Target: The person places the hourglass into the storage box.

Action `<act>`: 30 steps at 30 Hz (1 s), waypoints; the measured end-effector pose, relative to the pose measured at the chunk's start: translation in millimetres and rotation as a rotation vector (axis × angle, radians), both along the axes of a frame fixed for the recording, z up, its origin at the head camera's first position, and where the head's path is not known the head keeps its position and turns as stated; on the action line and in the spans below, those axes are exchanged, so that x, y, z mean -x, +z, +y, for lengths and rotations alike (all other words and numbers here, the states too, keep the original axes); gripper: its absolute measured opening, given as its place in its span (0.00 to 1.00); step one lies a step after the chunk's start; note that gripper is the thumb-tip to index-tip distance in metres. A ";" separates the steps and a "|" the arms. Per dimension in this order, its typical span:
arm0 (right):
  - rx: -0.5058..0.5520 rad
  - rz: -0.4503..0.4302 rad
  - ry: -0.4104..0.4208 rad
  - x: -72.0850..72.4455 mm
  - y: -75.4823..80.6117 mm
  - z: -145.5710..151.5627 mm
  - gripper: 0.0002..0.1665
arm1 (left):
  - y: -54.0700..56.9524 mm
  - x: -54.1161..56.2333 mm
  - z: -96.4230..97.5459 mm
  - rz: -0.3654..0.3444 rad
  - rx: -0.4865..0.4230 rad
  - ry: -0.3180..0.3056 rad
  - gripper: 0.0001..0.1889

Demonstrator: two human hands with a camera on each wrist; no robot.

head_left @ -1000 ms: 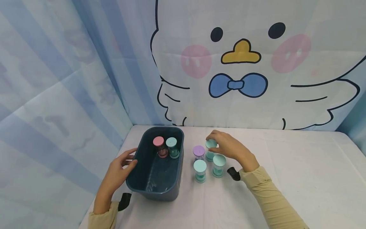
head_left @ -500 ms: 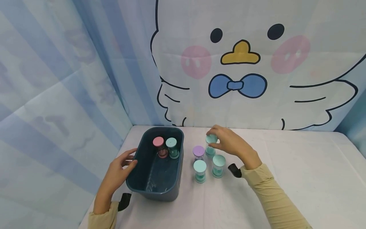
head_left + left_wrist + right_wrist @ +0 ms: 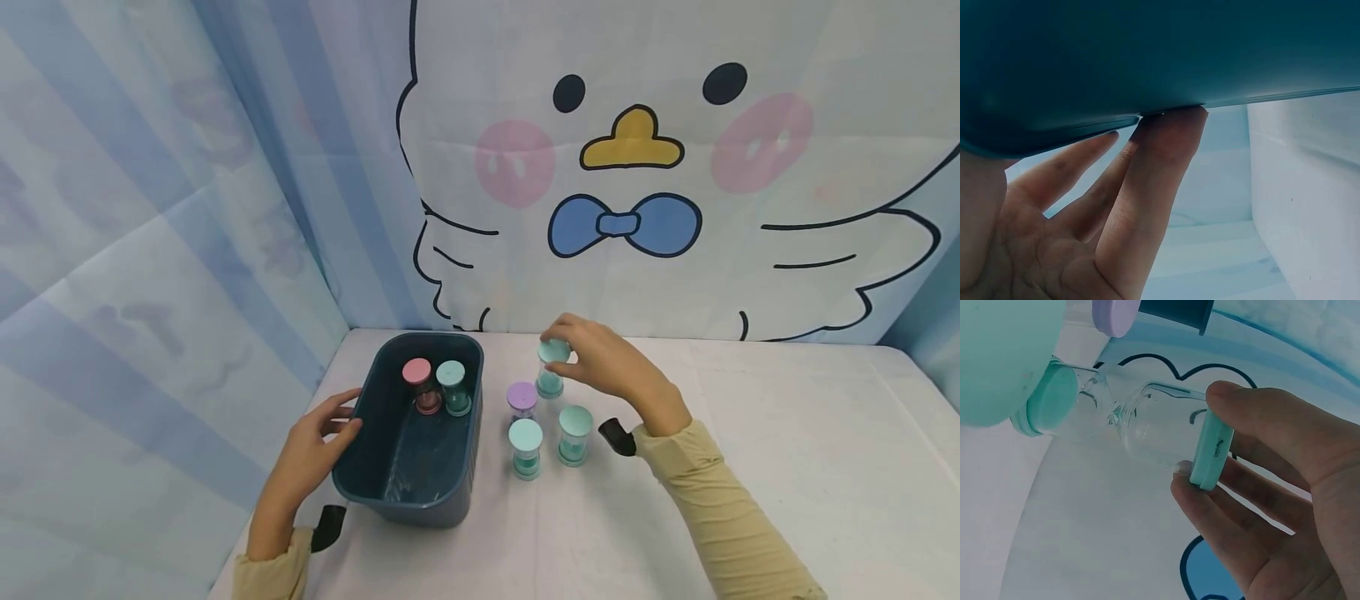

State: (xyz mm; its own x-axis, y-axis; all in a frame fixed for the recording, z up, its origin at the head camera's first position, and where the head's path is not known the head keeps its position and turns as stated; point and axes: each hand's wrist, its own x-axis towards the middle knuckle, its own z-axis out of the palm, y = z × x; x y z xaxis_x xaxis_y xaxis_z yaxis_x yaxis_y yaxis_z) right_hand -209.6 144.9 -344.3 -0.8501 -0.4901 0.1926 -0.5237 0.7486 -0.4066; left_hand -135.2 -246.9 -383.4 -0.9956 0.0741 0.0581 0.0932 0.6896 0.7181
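Observation:
My right hand (image 3: 602,362) pinches a sand timer (image 3: 551,367) by its mint-green top cap. The right wrist view shows that timer's clear waisted glass (image 3: 1163,425) and green sand (image 3: 1057,397), with thumb and fingertips on the cap. Two more mint-green timers stand close by, a right-hand timer (image 3: 574,433) and a left-hand timer (image 3: 526,448). Just left of the held one is a purple-capped timer (image 3: 522,400). My left hand (image 3: 307,450) rests against the left rim of a dark blue bin (image 3: 457,510). Its fingers (image 3: 1147,194) look fairly straight, their tips touching the bin's edge.
Inside the bin, towards its far end, a pink timer (image 3: 422,385) and a green timer (image 3: 453,387) stand upright. A pale cloth covers the table (image 3: 750,450). Behind it hangs a printed curtain (image 3: 630,292) with a cartoon bird.
My right hand has moved slightly away from me, towards the back curtain, carrying its mint-green sand timer away from the other timers. The left hand and the bin have stayed in place.

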 end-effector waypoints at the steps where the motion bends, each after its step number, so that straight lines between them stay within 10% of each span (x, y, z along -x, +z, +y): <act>1: -0.001 0.004 0.001 0.3 1.0 -0.1 0.23 | 0.0 0.1 0.0 0.000 0.000 -0.001 0.26; 30: 0.024 0.118 0.068 -0.1 35.6 -12.3 0.23 | -1.1 1.1 -0.3 -0.006 -0.002 0.001 0.26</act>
State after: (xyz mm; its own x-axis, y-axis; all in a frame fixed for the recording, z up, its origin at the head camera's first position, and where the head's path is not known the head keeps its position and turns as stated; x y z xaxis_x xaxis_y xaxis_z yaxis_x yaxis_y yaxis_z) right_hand -209.5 132.5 -308.7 -0.7855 -0.5402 0.3020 -0.6186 0.7001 -0.3566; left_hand -136.3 -247.2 -384.5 -0.9960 0.0732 0.0518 0.0880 0.6886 0.7198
